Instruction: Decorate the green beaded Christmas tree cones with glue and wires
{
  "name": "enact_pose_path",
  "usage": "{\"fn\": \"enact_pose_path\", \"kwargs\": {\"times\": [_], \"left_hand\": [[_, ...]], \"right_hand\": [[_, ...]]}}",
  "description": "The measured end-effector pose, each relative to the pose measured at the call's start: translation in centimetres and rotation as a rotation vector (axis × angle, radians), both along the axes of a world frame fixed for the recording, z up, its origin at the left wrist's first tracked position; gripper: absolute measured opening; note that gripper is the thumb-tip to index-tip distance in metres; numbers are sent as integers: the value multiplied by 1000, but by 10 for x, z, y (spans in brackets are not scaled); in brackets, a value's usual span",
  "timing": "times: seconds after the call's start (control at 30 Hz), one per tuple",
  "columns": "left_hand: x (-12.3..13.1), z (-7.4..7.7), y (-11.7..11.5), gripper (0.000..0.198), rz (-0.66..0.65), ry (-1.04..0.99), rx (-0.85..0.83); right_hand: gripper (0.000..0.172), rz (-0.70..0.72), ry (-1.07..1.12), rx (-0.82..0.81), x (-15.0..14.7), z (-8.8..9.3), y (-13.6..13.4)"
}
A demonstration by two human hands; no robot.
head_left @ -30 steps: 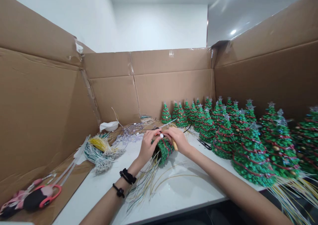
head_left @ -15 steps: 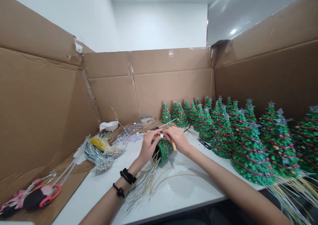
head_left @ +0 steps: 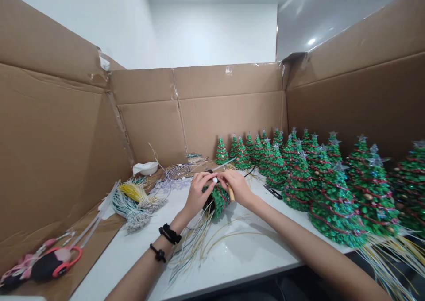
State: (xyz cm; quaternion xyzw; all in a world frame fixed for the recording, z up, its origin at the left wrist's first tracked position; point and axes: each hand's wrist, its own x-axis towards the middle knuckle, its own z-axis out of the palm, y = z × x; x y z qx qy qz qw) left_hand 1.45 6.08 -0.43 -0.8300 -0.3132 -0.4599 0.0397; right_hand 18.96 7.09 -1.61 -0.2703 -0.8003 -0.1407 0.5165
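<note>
A small green tinsel Christmas tree (head_left: 221,203) with red garland lies on its side at the middle of the table, its dark open base toward the left. Thin white, yellow and green wires (head_left: 194,243) trail out of that base. My left hand (head_left: 199,191) is closed at the tree's upper side, pinching a small white ball (head_left: 215,180) between thumb and fingers. Close beside it, my right hand (head_left: 236,186) is wrapped round a tool with a wooden handle (head_left: 231,194); the tool's tip is hidden by the fingers. The fingertips of both hands nearly meet.
Several finished-looking trees with clear stars (head_left: 299,177) crowd the right side. Bundled wires (head_left: 134,206) lie at left, near scissors with red handles (head_left: 68,261). A white dish (head_left: 145,168) and loose cords are at the back. Black snips (head_left: 273,191) lie right of my hands. Cardboard walls (head_left: 229,110) surround the table.
Both hands, with the white ball and the wooden-handled tool, have shifted very slightly to the left. The tree stays lying in the same place.
</note>
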Motion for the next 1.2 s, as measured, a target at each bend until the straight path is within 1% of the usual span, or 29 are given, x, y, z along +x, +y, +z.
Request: {"fn": "enact_pose_path", "kwargs": {"times": [0.2,0.33,0.43,0.5,0.57,0.63,0.77,0.83,0.9,0.97,1.03,1.1,1.2], "left_hand": [[-1,-2,1,23,-12,14,9],[0,-1,0,23,-25,21,2],[0,3,0,17,-9,-36,2],[-3,5,2,12,39,-104,8],[-8,6,7,12,97,-159,14],[-15,4,14,13,151,-169,18],[-30,-8,30,15,266,-64,-10],[-38,-17,37,15,324,10,-41],[-44,-25,41,15,363,84,-57],[-49,-31,44,13,395,146,-77],[-52,-37,46,11,435,188,-109],[-54,-41,47,9,464,223,-130],[-56,-44,48,13,465,292,-121]], "right_hand": [[14,34,42,-50,-1,0,0],[13,41,179,-116,1,-1,1],[13,16,287,-171,4,-2,2],[16,-20,287,-185,5,-1,1],[21,-54,230,-160,6,0,0],[27,-87,140,-99,5,2,-3],[36,-139,-34,90,1,6,-14],[34,-136,-106,178,-2,9,-24],[27,-113,-155,241,-7,11,-35],[22,-53,-202,263,-12,11,-47],[23,41,-292,237,-19,9,-57],[19,149,-448,165,-25,3,-65],[4,295,-720,32,-32,-6,-77]]}}
